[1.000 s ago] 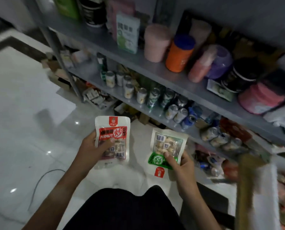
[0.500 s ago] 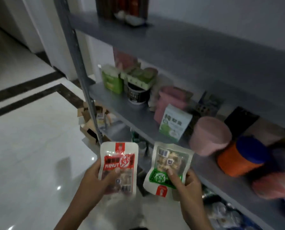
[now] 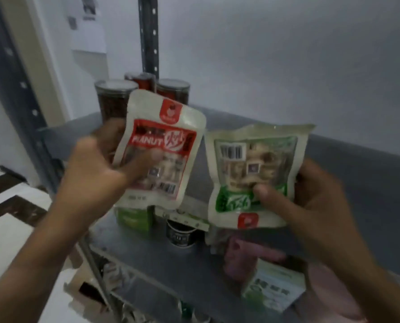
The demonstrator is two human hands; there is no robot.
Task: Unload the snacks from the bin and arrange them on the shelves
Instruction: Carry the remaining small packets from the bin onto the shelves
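My left hand (image 3: 96,169) grips a white snack pouch with a red PEANUT label (image 3: 161,145), thumb across its front. My right hand (image 3: 310,194) holds a second white pouch with a green label (image 3: 255,169), turned upside down, thumb pressed on its lower part. Both pouches are raised in front of the top grey metal shelf (image 3: 357,178), side by side and a little apart. The bin is out of sight.
Three dark clear-lidded jars (image 3: 115,99) stand at the left back of the top shelf beside the perforated upright post (image 3: 150,36). The shelf below carries a green box (image 3: 133,217), a dark tub (image 3: 180,234), pink containers (image 3: 241,257) and a white-green carton (image 3: 273,292). White floor lies at left.
My view has swung upward from the lower shelves to the top shelf. Both hands have lifted their pouches to that shelf's level, keeping the same grips.
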